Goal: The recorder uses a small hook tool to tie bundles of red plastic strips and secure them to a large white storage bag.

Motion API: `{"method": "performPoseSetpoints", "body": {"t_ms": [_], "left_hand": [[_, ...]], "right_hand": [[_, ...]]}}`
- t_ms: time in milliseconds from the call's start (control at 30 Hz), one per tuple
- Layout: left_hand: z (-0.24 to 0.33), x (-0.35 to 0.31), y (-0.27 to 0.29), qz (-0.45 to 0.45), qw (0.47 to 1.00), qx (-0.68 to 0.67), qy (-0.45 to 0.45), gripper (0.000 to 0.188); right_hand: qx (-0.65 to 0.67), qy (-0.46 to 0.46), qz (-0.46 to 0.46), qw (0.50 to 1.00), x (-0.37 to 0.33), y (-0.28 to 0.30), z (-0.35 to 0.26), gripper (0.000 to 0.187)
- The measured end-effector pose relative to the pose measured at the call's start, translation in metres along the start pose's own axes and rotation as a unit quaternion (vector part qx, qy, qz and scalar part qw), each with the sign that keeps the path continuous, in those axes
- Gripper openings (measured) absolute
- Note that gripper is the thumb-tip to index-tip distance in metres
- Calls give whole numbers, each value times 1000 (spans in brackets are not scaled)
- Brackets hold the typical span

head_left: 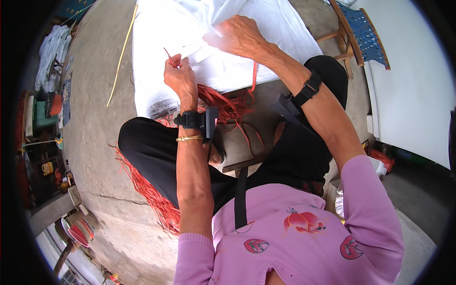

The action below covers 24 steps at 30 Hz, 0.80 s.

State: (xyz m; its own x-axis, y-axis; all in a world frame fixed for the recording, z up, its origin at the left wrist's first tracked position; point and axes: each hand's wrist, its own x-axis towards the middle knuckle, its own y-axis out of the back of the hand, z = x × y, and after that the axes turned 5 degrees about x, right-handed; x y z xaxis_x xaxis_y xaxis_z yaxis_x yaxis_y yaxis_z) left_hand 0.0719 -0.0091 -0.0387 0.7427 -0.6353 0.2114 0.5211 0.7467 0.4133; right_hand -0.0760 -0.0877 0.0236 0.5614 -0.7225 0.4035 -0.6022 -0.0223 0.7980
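A large white cloth (161, 28) spreads in front of me, its folds running toward my right hand. My left hand (179, 80) is closed in a pinch on a thin red strand (169, 57), whose tip sticks up past the fingers. Over the cloth, my right hand (240, 38) is curled with a fold of it between the fingers; its fingertips are blurred. A tangle of red strands (225, 104) hangs over the cloth's near edge between my knees, and one strand (254, 76) rises toward my right forearm.
A bigger bundle of red strands (152, 199) hangs beside my left thigh. On the concrete floor lies a long yellow strip (122, 57). At the far right stands a wooden chair (363, 33) with blue webbing, near a white panel (413, 80). Red-and-white containers (80, 231) are at left.
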Motion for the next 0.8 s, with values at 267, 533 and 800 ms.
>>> {"method": "performPoseSetpoints", "body": {"t_ms": [267,533,800], "left_hand": [[19,-20,-9,18,986,-36,-161,16],[36,-29,-19,47,959,30,-277,9],[19,-34,-19,31,987,85,-129,19]], "right_hand": [[104,-72,-16,992,-4,-6,-8,56],[141,-135,23,981,-4,-15,-7,69],[143,-165,5,976,3,-14,0,48]]}}
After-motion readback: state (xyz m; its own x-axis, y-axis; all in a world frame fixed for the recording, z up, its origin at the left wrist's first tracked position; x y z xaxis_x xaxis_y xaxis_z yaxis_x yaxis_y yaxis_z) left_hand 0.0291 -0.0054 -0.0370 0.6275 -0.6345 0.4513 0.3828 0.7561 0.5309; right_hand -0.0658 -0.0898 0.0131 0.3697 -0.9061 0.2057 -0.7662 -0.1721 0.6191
